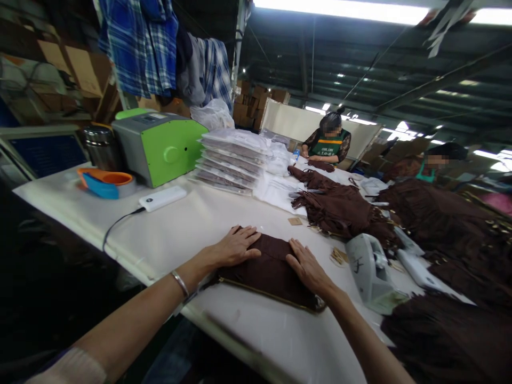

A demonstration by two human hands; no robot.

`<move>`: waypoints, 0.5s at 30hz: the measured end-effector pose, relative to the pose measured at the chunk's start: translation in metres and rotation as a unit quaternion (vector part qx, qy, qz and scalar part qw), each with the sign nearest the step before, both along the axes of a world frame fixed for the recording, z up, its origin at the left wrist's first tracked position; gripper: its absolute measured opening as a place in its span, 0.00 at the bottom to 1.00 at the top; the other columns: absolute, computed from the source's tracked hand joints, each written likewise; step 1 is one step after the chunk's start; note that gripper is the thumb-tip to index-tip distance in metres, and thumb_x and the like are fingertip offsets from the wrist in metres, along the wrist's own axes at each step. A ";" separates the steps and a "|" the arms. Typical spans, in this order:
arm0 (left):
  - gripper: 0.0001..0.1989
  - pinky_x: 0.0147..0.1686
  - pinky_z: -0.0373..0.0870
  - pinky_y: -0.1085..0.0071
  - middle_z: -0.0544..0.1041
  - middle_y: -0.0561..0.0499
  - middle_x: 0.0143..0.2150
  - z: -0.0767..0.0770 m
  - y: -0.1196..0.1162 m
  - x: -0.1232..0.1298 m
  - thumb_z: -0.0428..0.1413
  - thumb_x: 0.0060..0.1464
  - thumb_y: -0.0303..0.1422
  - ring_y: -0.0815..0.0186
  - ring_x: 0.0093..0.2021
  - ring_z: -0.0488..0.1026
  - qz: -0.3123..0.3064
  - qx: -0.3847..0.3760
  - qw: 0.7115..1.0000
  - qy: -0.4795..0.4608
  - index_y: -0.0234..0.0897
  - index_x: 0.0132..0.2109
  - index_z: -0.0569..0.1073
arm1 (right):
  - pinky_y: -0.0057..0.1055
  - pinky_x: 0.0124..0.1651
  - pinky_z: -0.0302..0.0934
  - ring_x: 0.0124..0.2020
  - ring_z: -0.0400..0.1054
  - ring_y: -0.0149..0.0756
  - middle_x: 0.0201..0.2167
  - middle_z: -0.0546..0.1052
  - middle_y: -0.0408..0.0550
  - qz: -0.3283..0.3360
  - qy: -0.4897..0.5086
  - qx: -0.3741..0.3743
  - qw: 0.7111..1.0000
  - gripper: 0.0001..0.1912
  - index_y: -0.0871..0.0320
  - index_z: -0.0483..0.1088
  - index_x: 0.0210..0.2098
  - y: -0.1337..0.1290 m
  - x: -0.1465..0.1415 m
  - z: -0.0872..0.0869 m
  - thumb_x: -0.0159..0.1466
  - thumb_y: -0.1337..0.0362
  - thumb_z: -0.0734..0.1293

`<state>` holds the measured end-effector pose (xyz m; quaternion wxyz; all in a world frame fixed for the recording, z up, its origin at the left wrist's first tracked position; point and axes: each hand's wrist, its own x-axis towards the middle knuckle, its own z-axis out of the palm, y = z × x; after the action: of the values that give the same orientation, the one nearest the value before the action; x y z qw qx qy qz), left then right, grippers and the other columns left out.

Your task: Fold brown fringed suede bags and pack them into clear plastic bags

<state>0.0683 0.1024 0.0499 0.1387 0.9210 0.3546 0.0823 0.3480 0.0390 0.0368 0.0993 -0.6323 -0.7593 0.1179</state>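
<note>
Our left hand (238, 246) lies flat over the far left corner of a flat, dark brown, rectangular fabric bag with a gold-coloured zip along its near edge (268, 272); its fingers are slightly spread. Our right hand (307, 262) rests on the bag's right side, thumb apart from the other fingers. Neither hand pinches anything. We have the bag lying near the front edge of the white worktop (200, 224). To its right we see a pale grey plastic dispenser (362, 272), and beyond it a heap of dark brown fringed fabric bags (336, 210). Farther left stand a stack of flat, clear plastic packets (230, 165) and a boxy green-and-grey machine (172, 152), with a white rectangular power bank (166, 198) just before it.
</note>
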 end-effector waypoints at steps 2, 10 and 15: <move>0.35 0.65 0.38 0.48 0.51 0.40 0.71 0.004 -0.006 -0.005 0.39 0.62 0.56 0.52 0.71 0.44 -0.012 -0.010 1.000 -0.006 0.40 0.69 0.52 | 0.48 0.70 0.35 0.70 0.39 0.42 0.69 0.50 0.58 0.006 -0.005 0.006 1.000 0.38 0.66 0.49 0.68 -0.003 -0.001 -0.002 0.69 0.45 0.49; 0.50 0.64 0.36 0.44 0.45 0.36 0.71 0.008 -0.038 -0.022 0.51 0.50 0.62 0.46 0.71 0.41 -0.051 0.013 0.998 0.020 0.39 0.70 0.47 | 0.48 0.70 0.37 0.70 0.39 0.44 0.69 0.48 0.59 0.018 -0.027 0.016 0.999 0.41 0.68 0.47 0.68 -0.021 -0.010 -0.004 0.68 0.42 0.49; 0.41 0.64 0.39 0.43 0.47 0.37 0.71 -0.005 -0.041 -0.016 0.46 0.58 0.57 0.48 0.71 0.42 -0.020 0.066 0.997 0.028 0.40 0.70 0.48 | 0.49 0.70 0.35 0.70 0.38 0.44 0.69 0.49 0.59 0.022 -0.074 0.054 0.996 0.42 0.68 0.47 0.68 -0.032 -0.018 0.002 0.67 0.41 0.51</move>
<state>0.0527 0.0616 0.0449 0.0695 0.9369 0.3340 0.0766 0.3297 0.0073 0.0385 0.0742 -0.6160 -0.7836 0.0316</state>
